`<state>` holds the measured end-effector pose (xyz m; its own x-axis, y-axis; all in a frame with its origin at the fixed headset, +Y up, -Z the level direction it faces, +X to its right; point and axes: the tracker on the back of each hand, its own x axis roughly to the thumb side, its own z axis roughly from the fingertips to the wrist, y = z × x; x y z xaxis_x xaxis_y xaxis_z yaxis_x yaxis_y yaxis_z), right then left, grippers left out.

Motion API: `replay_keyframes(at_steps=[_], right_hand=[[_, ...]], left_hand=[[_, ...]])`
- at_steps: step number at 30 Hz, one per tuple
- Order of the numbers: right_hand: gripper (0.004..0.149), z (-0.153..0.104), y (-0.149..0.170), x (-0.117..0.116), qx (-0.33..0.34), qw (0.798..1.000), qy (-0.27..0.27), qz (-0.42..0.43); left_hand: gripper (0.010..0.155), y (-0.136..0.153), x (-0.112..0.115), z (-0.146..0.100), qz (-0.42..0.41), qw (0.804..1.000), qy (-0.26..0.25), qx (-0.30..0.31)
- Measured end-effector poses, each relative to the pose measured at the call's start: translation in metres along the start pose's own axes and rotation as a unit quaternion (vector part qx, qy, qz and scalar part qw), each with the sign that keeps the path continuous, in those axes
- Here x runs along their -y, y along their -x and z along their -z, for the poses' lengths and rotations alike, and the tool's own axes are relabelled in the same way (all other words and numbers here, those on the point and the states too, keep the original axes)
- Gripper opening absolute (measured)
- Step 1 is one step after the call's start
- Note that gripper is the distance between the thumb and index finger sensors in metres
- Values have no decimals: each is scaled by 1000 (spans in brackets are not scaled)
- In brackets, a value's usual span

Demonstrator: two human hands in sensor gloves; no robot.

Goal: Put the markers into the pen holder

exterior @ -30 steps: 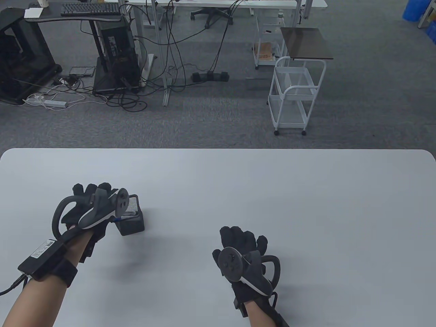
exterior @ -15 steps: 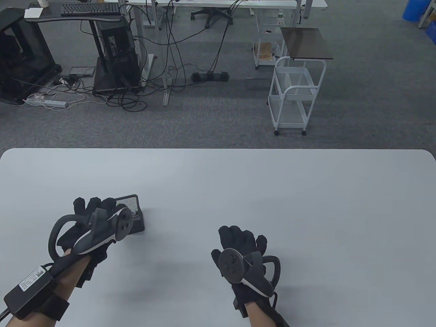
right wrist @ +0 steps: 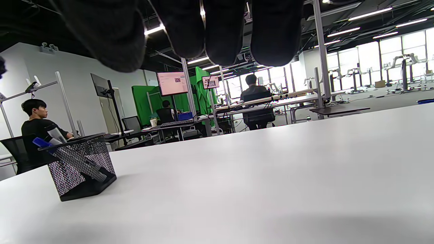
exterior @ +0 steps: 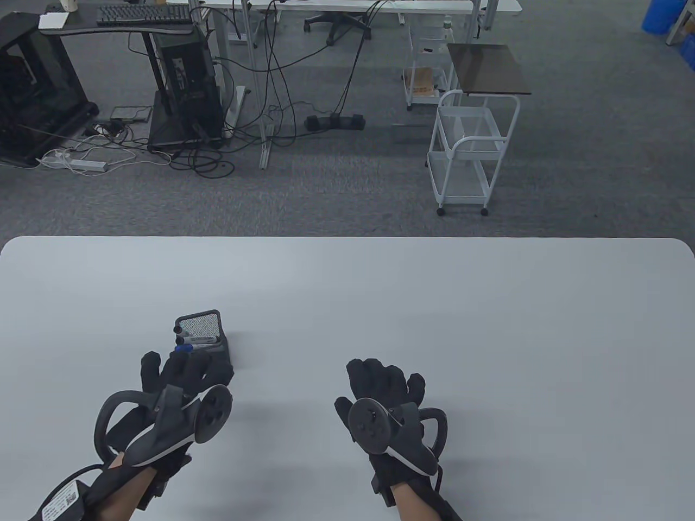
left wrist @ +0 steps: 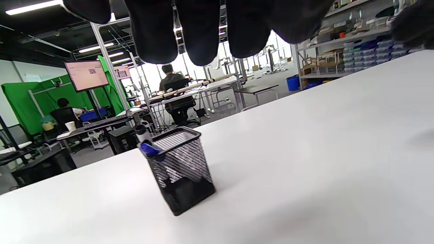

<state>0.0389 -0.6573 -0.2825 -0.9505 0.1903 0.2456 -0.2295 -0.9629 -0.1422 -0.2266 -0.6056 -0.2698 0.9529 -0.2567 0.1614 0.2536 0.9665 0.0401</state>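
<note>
A black mesh pen holder (exterior: 208, 331) stands upright on the white table (exterior: 434, 304), left of centre. Two markers lean inside it: a blue-capped one (exterior: 184, 348) and a black-capped one (exterior: 178, 329). The holder (left wrist: 181, 166) with the blue cap (left wrist: 151, 150) shows in the left wrist view, and at the left of the right wrist view (right wrist: 81, 164). My left hand (exterior: 182, 374) is empty, fingers spread, just in front of the holder. My right hand (exterior: 380, 382) is empty and rests palm-down on the table to the right.
The table's far edge (exterior: 347, 237) borders grey carpet. Beyond it stand a white wire cart (exterior: 469, 152), a computer tower (exterior: 187, 87) with cables, and desks. Nothing else lies on the table.
My left hand has let go of the blue marker in the holder and pulled back toward me, uncovering the holder. My right hand has stayed still.
</note>
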Motion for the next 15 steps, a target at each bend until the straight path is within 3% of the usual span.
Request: replay_keyframes(at_steps=[8, 15], right_hand=[[69, -1, -4, -5, 8, 1000, -1, -8], [69, -1, -7, -8, 19, 1000, 2, -13]], left_hand=[[56, -25, 20, -1, -73, 997, -39, 2], [57, -42, 47, 10, -114, 993, -38, -9]])
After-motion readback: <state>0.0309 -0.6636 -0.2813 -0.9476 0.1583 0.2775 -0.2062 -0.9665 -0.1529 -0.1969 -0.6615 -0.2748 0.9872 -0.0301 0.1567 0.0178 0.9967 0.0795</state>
